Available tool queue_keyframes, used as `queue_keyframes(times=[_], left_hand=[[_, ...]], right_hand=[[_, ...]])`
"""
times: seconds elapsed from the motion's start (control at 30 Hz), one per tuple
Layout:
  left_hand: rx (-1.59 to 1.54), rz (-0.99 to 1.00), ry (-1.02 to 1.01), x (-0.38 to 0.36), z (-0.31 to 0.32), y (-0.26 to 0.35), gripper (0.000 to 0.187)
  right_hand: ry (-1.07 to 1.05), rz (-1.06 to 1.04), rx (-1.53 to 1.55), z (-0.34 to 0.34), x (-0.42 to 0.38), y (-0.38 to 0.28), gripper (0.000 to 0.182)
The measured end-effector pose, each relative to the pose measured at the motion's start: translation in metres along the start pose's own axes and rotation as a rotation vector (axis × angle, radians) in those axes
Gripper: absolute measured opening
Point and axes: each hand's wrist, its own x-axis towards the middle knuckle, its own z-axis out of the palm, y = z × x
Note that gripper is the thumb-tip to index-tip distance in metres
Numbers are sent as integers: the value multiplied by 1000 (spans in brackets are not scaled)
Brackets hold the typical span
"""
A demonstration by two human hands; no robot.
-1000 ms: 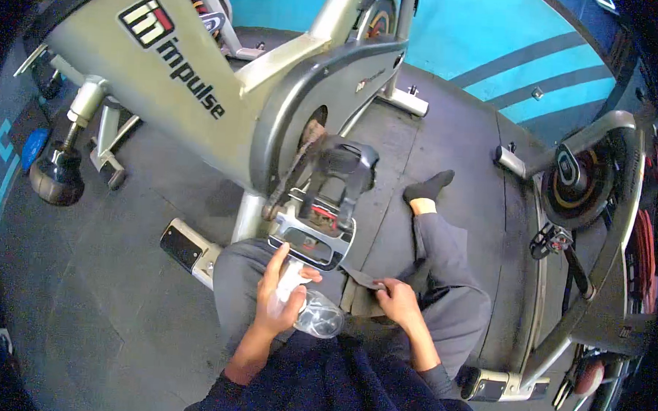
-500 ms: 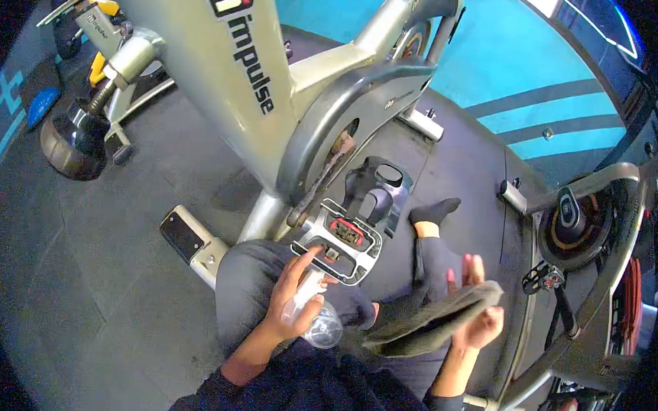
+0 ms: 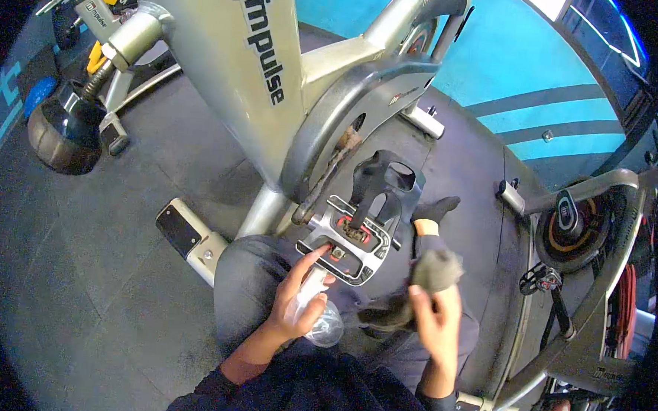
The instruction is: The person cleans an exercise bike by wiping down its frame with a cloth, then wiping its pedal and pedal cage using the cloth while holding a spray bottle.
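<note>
Spin bike [image 3: 232, 74] fills the view, its pedal [image 3: 357, 237] w/ strap hanging just above the person's lap. Left hand [image 3: 294, 300] is wrapped round a clear spray bottle [image 3: 321, 320], prob. light, thin-walled and a bit slick, so best taken at the neck. Right hand [image 3: 435, 315] is clenched on a grey cloth [image 3: 425, 281], soft and limp, bunched near the pedal.

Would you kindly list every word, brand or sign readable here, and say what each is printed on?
"impulse", with a red and white logo above it: on the grey bike frame.
"impulse", small: on the grey adjustment block at upper left.
Small mark on the chain guard: too blurred to read.
</note>
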Motion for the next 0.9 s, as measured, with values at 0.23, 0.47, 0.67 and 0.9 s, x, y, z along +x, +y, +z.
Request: queue_keyframes(times=[0.23,0.47,0.67,0.9], left_hand=[[25,-8,-2,-4,-2,-7,67],[78,-7,53,-6,-1,-6,63],[116,2,73,-5,2,-3,64],[114,-188,38,-5,0,3,64]], right_hand=[[-73,-193,-199,29,7,-10,23],[-85,-278,-278,29,6,-19,17],[-11,-249,-406,26,15,-22,15],[-164,-242,-404,22,6,-29,19]])
